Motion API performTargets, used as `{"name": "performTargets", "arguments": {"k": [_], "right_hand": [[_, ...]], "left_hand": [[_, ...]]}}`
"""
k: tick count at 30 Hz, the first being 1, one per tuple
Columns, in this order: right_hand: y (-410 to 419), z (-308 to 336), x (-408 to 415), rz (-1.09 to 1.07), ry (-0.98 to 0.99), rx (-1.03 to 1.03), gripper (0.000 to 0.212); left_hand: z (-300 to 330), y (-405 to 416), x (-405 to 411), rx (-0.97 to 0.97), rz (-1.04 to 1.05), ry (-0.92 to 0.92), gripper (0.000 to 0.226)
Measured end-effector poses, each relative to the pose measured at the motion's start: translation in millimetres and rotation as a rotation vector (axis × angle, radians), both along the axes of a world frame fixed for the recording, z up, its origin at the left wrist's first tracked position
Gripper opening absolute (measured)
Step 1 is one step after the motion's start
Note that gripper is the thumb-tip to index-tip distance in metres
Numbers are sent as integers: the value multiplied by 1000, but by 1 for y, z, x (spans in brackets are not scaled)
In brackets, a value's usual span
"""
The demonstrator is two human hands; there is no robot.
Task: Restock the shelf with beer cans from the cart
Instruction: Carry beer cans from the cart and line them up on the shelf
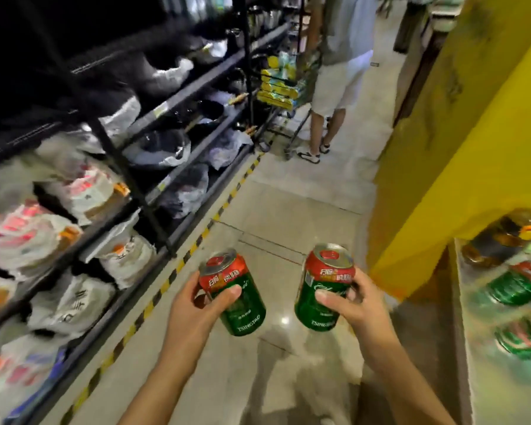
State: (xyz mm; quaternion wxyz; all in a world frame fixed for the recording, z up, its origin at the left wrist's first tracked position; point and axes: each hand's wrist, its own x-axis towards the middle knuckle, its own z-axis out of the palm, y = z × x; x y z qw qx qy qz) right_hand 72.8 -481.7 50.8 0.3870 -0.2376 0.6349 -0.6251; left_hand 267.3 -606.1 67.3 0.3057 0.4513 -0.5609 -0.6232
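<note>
Beer cans [234, 291] [322, 286], one gripped in each hand [193, 305] [354, 305].

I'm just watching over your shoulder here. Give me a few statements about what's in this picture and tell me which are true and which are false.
1. Each hand holds one can. True: the left hand grips the left can, the right hand grips the right can.
2. Both cans are blue. False: they are green with red tops.
3. More green cans lie on the right. True.
4. The aisle ahead has no one in it. False: another person stands there by a cart.
5. The left-hand shelves hold bagged goods. True.
</note>
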Motion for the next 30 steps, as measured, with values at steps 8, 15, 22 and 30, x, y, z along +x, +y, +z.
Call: {"name": "performTargets", "arguments": {"k": [8, 15, 22, 30], "right_hand": [[-130, 3, 158, 467, 48, 7, 74], [-208, 4, 264, 761, 60, 0, 74], [-297, 6, 310, 812, 114, 6, 72], [-426, 27, 354, 931, 130, -51, 64]], "left_hand": [[10, -40, 189, -49, 457, -54, 46], [5, -59, 293, -62, 728, -103, 32], [6, -118, 329, -50, 864, -65, 35], [22, -224, 358, -106, 916, -43, 57]]}}
